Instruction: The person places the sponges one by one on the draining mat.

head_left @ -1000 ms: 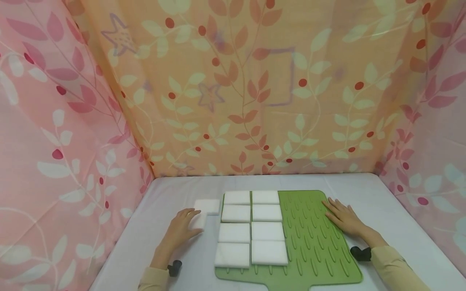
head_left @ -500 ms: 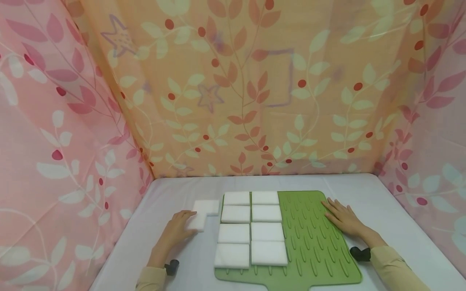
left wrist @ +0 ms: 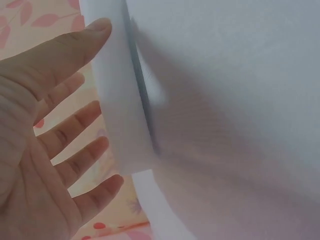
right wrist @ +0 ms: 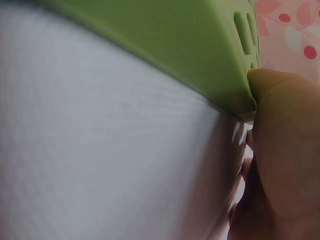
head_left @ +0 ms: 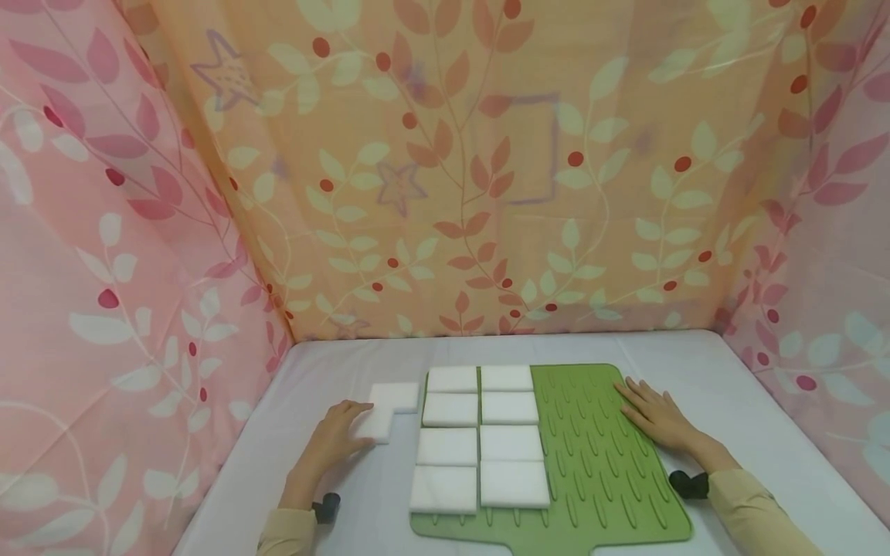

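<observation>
My left hand is at the left end of a white rectangular block, which looks like a foam sponge. In the left wrist view, the thumb lies over the face of this block, while the fingers stretch along its far side, spread and nearly straight. A second white block lies against it, farther back. On the right, my right hand rests flat with extended fingers on the edge of a green ridged board. Its thumb touches the rim of the board in the right wrist view.
Several white blocks lie on the board's left part in two columns. The board's handle points toward me. A white cloth covers the table, and patterned curtains enclose it at the back and both sides.
My left hand has drawn back slightly to the left, uncovering more of the nearer loose block. The right hand and the blocks on the board stay in place.
</observation>
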Demonstrator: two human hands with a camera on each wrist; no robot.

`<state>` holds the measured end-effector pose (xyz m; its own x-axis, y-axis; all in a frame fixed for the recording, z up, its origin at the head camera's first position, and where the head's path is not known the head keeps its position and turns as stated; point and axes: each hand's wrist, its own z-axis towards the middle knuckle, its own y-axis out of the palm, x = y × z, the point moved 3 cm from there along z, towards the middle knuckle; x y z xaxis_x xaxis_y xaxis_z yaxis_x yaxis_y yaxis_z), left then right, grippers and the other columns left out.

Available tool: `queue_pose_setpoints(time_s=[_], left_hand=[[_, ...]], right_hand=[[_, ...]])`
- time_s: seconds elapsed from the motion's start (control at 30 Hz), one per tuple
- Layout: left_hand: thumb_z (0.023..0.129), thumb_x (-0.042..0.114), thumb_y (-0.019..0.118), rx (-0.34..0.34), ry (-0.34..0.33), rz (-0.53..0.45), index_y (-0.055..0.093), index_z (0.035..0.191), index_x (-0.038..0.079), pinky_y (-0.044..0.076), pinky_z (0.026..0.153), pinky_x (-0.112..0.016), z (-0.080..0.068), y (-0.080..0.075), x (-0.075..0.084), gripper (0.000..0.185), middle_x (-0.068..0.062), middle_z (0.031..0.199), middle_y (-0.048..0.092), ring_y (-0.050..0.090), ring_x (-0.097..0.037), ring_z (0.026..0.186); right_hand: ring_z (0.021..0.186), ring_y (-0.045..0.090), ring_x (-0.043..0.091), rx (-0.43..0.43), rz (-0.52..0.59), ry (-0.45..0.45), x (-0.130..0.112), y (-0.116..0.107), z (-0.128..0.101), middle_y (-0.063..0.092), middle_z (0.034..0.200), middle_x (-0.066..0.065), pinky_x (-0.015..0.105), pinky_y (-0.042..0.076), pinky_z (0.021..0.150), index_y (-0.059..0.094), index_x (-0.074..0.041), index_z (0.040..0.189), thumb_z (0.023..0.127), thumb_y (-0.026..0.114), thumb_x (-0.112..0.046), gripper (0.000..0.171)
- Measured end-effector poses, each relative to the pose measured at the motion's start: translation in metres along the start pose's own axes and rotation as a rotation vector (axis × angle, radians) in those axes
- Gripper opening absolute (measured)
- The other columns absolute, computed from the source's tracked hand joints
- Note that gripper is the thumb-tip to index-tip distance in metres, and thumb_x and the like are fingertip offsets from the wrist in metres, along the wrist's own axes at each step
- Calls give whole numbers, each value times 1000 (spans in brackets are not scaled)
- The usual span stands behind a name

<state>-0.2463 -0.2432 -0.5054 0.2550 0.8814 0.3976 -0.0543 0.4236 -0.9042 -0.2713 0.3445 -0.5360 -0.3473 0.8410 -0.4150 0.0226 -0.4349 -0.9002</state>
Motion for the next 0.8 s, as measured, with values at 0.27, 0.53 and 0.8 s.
queue_pose_setpoints(time_s=[0.27, 0.53, 0.8], left_hand=[[70, 25, 80, -39, -24, 6, 55, 127, 14, 37, 97, -54, 0, -1, -3, 63, -11, 127, 53, 45, -33, 120], [66, 30, 82, -37, -14, 14, 57, 125, 15, 40, 95, -52, -1, -7, -2, 66, -9, 121, 55, 49, -31, 115], [65, 31, 83, -17, 22, 36, 60, 123, 15, 43, 90, -51, 0, -12, 4, 64, -10, 115, 56, 51, -30, 108]], right_hand=[[132, 19, 51, 1, -10, -4, 2, 2, 0, 26, 146, 28, 70, 6, 100, 34, -5, 142, 97, 44, -32, 53], [132, 18, 51, 2, -3, 0, 3, 1, 0, 25, 146, 28, 70, 5, 100, 34, -6, 143, 97, 43, -34, 54], [133, 18, 50, -3, -11, 4, 5, 1, 1, 26, 146, 27, 70, 6, 100, 33, -7, 143, 97, 43, -35, 55]])
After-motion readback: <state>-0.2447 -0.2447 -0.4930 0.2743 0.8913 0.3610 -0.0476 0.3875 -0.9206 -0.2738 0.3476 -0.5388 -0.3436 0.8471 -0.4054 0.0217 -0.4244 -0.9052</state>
